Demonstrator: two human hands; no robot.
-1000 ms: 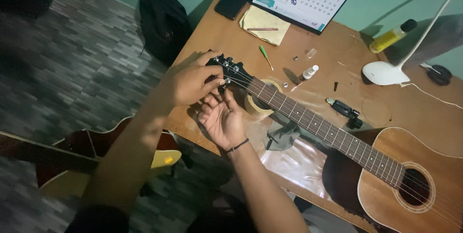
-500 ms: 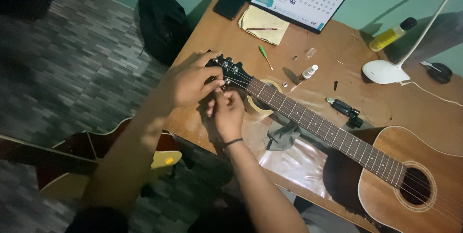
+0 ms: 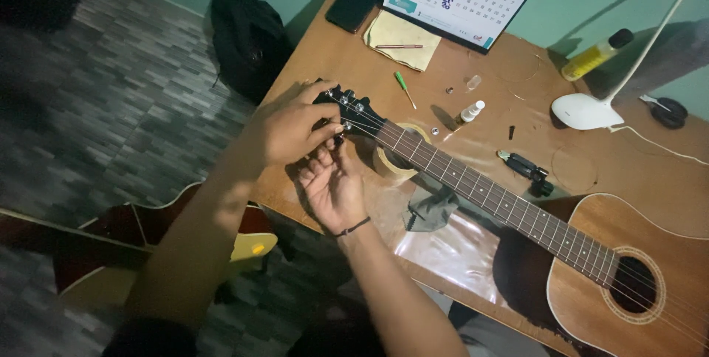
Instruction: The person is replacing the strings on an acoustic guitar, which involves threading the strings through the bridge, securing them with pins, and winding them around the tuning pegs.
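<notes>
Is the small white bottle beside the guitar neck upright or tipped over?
Tipped over. The small white bottle lies on its side on the wooden desk, just beyond the guitar neck.

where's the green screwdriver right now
In the head view the green screwdriver lies on the wooden desk right of the guitar headstock, below the yellowish pad and left of the small white bottle.

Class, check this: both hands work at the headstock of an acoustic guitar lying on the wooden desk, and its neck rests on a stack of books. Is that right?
Not quite. The head view shows the neck resting on a roll of tape, not books. Both hands, left and right, are at the headstock on the wooden desk.
</notes>
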